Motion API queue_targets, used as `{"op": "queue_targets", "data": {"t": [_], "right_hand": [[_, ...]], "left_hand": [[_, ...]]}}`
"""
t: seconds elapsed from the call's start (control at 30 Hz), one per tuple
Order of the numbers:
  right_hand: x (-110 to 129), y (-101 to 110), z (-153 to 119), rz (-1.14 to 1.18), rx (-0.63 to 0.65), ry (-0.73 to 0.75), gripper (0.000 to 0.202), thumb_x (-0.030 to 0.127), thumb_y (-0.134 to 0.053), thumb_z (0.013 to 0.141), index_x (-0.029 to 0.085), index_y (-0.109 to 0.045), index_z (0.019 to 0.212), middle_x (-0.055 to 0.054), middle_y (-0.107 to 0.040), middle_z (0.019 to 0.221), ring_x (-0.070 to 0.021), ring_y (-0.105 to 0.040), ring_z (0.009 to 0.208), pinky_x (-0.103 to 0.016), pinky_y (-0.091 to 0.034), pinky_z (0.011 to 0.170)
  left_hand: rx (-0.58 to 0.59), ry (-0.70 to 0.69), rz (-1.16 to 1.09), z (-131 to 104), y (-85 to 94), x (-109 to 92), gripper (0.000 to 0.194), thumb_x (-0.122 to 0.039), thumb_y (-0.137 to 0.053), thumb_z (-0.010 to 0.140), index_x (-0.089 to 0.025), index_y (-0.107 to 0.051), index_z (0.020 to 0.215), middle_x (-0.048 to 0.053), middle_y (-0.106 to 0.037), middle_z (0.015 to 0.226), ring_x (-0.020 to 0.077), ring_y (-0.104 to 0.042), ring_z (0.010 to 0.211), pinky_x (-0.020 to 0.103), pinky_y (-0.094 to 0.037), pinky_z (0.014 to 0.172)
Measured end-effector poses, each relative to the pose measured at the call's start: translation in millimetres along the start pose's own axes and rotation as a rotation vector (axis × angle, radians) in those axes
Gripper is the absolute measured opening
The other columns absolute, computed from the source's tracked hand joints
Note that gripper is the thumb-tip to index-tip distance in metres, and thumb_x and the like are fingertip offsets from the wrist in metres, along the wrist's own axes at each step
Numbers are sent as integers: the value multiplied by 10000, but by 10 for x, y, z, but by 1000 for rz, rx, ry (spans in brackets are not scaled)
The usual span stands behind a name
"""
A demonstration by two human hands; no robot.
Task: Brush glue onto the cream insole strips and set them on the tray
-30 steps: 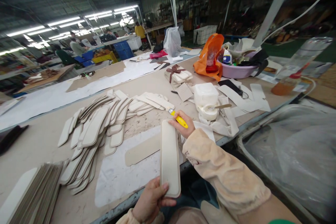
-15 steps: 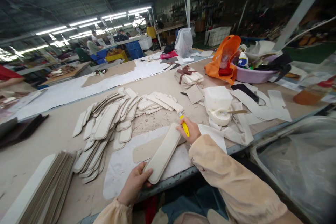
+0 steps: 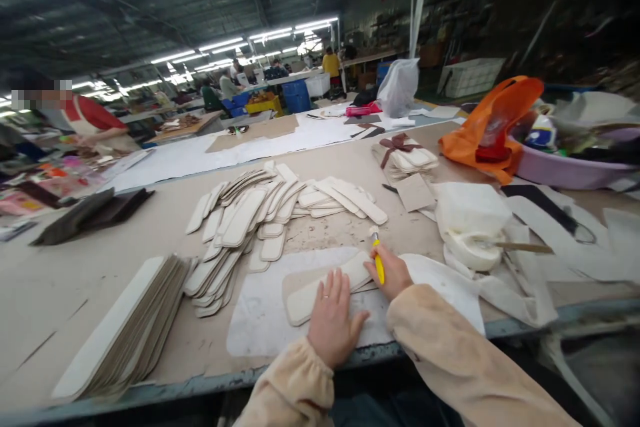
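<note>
My left hand (image 3: 334, 313) lies flat, fingers stretched, on a long cream strip with rounded ends (image 3: 301, 301). Under that strip sits a beige one (image 3: 295, 280), its edge showing at the upper left. Both rest on a white sheet (image 3: 255, 313) at the table's near edge. A small brush with a yellow handle (image 3: 379, 265) is gripped in my right hand (image 3: 395, 273), its pale tip pointing away from me. The right fingers are close to the strip's far end; whether they touch it I cannot tell. Beyond, many similar strips (image 3: 245, 217) lie fanned in overlapping rows.
A tall stack of longer strips (image 3: 125, 320) stands at left, near dark folded pieces (image 3: 95, 213). At right are a white tub (image 3: 473, 210), a wooden stick (image 3: 525, 247), an orange bag (image 3: 493, 127) and a purple basin (image 3: 565, 170). A person in red (image 3: 95, 117) is at far left.
The cream strip went from being held tilted in my left hand to lying on the beige strip. My left hand has opened flat on top. The brush stays in my right hand; the view swung left.
</note>
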State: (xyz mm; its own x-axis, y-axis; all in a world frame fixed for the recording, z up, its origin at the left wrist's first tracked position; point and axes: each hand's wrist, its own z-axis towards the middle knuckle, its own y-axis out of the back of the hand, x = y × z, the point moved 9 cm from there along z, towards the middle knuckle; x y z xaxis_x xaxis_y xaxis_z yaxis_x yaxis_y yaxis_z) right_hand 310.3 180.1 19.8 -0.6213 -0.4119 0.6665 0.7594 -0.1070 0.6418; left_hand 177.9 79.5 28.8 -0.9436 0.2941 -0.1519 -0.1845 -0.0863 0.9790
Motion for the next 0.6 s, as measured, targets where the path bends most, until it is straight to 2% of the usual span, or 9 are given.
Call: {"op": "queue_targets", "data": {"t": [0.07,0.17,0.43,0.6], "right_hand": [[-2,-8,-11,-41,-1,31,85,285,-476,809,231,-438,862,-7,-570,716,-190,-566,631,-278,-421,610],[10,-12,-24,-76,6,60,76,276,-459,817,228,-435,872,-13,-569,720,-193,-574,641,-276,-425,600],[112,-14,2,-85,37,53,64,254,-451,773,240,-418,826,-27,-577,720,-212,-585,645,-308,-451,590],[137,32,-30,-3,-18,89,40,302,-463,781,268,-445,793,-26,-589,687,-220,-577,569,-340,-465,536]], "left_hand": [[28,29,11,92,-116,-92,736,-581,-358,876,-79,-317,1414,187,-299,1494,336,-244,1385,544,-290,1092],[40,53,38,122,-174,-32,763,-627,-293,872,-97,-311,1420,172,-283,1503,326,-232,1391,560,-265,1099],[118,42,65,-218,-104,410,715,-560,-304,902,-80,-274,1432,188,-225,1515,324,-185,1402,556,-252,1104],[168,132,-14,-423,-3,723,719,-535,-346,897,-70,-257,1439,199,-174,1521,342,-115,1410,584,-194,1116]]}}
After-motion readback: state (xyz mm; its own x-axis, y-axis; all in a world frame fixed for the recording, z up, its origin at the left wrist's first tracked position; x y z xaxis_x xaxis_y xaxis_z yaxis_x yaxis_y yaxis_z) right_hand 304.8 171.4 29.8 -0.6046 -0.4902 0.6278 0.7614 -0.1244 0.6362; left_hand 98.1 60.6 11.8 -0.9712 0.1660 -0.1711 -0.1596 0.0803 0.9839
